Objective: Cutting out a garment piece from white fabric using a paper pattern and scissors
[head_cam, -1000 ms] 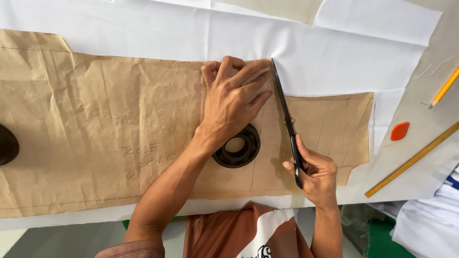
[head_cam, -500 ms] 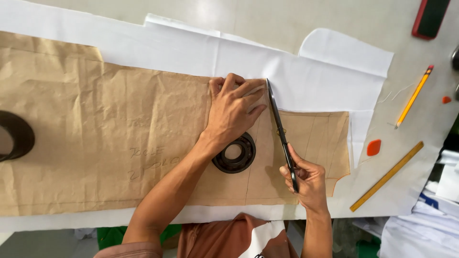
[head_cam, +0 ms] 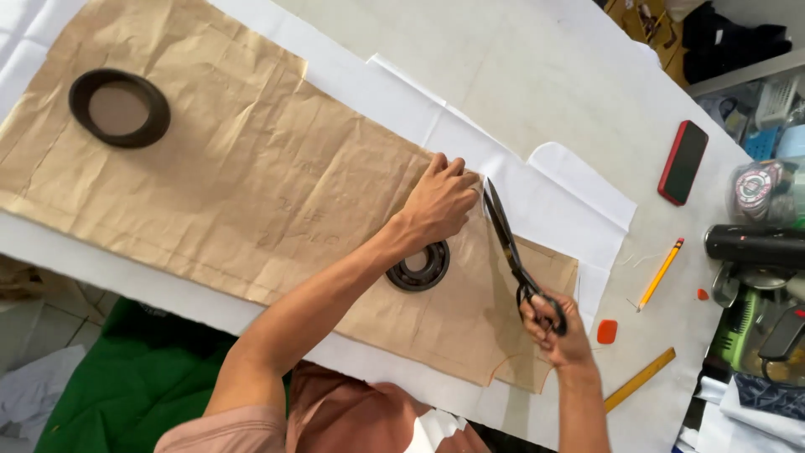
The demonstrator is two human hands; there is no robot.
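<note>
Head view: L hand [head_cam: 440, 201] pressed flat, fingers spread, on brown paper pattern [head_cam: 251, 193] lying over white fabric [head_cam: 553, 180] on the bench [head_cam: 537, 75]. R hand [head_cam: 555, 325], fingers closed through handles of black scissors [head_cam: 509, 245], blades along pattern's right part, just right of L hand. Ring weight [head_cam: 417, 268] just below L hand; second ring [head_cam: 119, 107] at pattern's far left.

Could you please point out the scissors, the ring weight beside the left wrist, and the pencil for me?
scissors [head_cam: 503, 231]: head view, on the dark blades.
ring weight [head_cam: 429, 275]: head view, on its right rim.
pencil [head_cam: 660, 273]: head view, mid-shaft.
</note>
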